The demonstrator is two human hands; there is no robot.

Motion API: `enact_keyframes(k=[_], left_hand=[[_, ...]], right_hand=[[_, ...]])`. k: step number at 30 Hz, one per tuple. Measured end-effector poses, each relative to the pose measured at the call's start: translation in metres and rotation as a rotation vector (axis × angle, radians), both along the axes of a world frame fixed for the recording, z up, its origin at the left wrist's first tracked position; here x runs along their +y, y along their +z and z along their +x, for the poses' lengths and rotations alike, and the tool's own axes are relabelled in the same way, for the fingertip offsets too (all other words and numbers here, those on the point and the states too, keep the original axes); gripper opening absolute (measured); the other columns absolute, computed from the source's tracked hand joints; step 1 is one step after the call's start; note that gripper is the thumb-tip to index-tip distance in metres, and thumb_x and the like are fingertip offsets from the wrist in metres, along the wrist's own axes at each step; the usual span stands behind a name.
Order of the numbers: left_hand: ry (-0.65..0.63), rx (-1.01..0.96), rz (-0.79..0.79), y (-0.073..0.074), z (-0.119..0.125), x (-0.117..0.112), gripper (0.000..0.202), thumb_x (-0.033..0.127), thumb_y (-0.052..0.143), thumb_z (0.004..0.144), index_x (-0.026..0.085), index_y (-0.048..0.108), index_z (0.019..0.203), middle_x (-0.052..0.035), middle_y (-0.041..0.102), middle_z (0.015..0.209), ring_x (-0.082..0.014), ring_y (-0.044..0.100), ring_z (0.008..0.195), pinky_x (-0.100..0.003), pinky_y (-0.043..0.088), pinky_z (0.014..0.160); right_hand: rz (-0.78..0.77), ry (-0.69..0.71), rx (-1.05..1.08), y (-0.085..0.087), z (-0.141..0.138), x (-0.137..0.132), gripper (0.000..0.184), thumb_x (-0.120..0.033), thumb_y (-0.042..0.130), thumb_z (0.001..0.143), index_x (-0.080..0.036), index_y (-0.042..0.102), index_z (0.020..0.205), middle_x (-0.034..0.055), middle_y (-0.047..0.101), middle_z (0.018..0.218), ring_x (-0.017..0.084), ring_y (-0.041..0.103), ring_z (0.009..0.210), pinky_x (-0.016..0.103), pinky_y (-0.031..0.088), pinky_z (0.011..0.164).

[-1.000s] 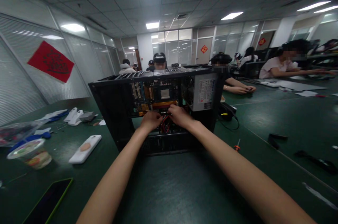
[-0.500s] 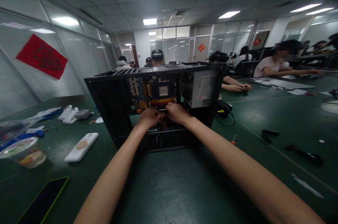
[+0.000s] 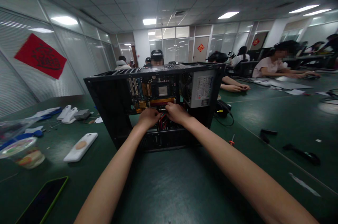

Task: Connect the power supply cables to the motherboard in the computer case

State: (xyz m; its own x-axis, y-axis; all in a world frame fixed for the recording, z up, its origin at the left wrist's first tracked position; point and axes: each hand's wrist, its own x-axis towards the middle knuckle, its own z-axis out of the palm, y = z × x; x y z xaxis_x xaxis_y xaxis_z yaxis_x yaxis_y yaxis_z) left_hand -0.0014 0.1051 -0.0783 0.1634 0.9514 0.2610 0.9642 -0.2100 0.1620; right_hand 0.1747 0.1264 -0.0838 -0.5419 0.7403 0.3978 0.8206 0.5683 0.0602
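An open black computer case (image 3: 102, 106) lies with its inside facing me on the green table. Both my hands reach into it, at the lower edge of the motherboard (image 3: 171, 84). My left hand (image 3: 149, 117) has its fingers closed beside a bundle of red and black cables (image 3: 163, 121); what they pinch is hidden. My right hand (image 3: 176, 112) is closed too, its fingertips by the red and yellow memory slots (image 3: 161, 102), and its grip cannot be made out. Right of the motherboard sits the grey power supply (image 3: 202, 89) with its fan.
On the left are a white power bank (image 3: 80, 147), a green-edged phone (image 3: 42, 201) and a plastic cup (image 3: 23, 153). To the right lie a screwdriver (image 3: 232, 140), black straps (image 3: 302, 153) and a black cable (image 3: 224, 109). Other people sit across the table, one with forearms (image 3: 235, 87) resting on it.
My hands stay almost in the same place inside the case. The whole view has shifted very slightly.
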Motion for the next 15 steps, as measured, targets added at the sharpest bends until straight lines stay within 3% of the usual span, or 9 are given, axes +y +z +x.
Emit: enact_keyframes(k=[15], left_hand=[[0.023, -0.007, -0.008, 0.0039, 0.0013, -0.0028, 0.033, 0.041, 0.052, 0.092, 0.024, 0.080, 0.096, -0.0081, 0.077, 0.096, -0.0234, 0.070, 0.090, -0.027, 0.046, 0.070]], right_hand=[[0.007, 0.002, -0.005, -0.0002, 0.0011, -0.0024, 0.020, -0.015, 0.049, 0.093, -0.014, 0.064, 0.105, 0.0129, 0.064, 0.116, 0.024, 0.067, 0.099, 0.030, 0.049, 0.078]])
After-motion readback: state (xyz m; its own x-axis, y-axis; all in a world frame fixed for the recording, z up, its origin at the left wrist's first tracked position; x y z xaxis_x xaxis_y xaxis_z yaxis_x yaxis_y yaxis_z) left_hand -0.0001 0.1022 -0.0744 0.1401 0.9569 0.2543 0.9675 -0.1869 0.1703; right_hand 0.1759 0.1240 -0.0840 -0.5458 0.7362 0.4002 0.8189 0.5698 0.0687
